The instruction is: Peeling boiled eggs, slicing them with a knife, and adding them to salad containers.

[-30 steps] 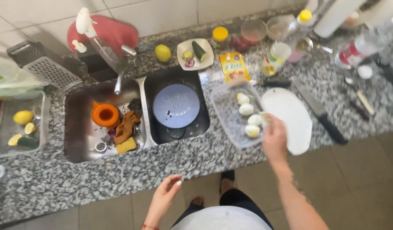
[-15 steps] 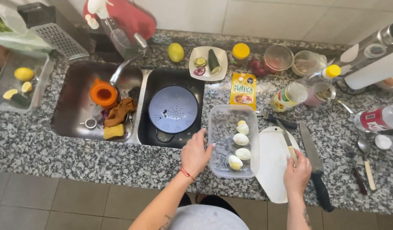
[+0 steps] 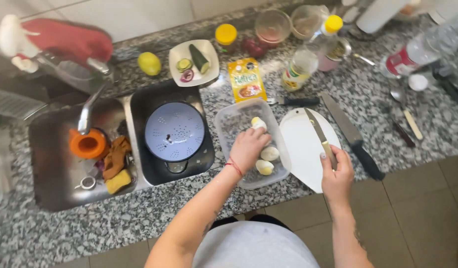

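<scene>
Peeled pale boiled eggs [image 3: 269, 153] in clear plastic tub [image 3: 229, 124]: light, slippery, fragile; left hand [image 3: 248, 148] fingers curled over one, cradle gently; right hand [image 3: 336, 171] grips slim knife [image 3: 319, 133].

Eggs [image 3: 268, 154] lie in a container [image 3: 229, 124], left of the cutting board [image 3: 301, 144].

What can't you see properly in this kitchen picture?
- Head view: the left hand covers part of the clear tub, so the number of peeled eggs is unsure.
- The right hand hides the small knife handle.
- The picture's left edge cuts off the grey tray.
- The glass bowls contents are too blurred.
</scene>
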